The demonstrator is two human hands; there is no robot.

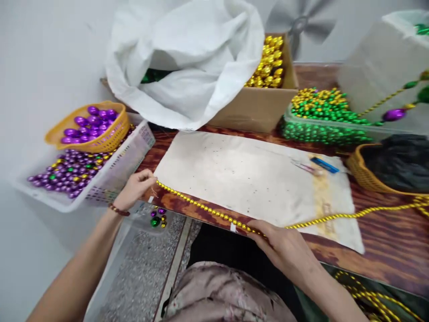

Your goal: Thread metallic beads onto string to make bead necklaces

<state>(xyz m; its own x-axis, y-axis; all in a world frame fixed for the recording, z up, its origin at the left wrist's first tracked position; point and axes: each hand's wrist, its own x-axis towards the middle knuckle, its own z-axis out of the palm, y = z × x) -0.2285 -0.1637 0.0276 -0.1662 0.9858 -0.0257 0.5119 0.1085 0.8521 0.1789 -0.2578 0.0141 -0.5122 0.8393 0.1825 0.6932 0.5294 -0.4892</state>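
Note:
A strand of gold beads (204, 207) is stretched along the front edge of the table. My left hand (139, 185) pinches its left end near the white cloth's corner, and a thin thread hangs below the fingers. Farther right, my right hand (279, 243) is closed over the strand, with the fingertips partly hidden. Beyond that hand the gold beads run on to the right, across the white cloth (228, 174) toward the yellow basket. Small white tabs (233, 227) stick to the table edge under the strand.
Scissors (303, 167) and a blue cutter (324, 165) lie on the cloth. At left, a yellow basket (117, 134) of purple beads rests on a white crate (120, 163). Behind are a white sack (201, 103), a cardboard box (254, 107), green beads (321, 120) and a fan (300, 24).

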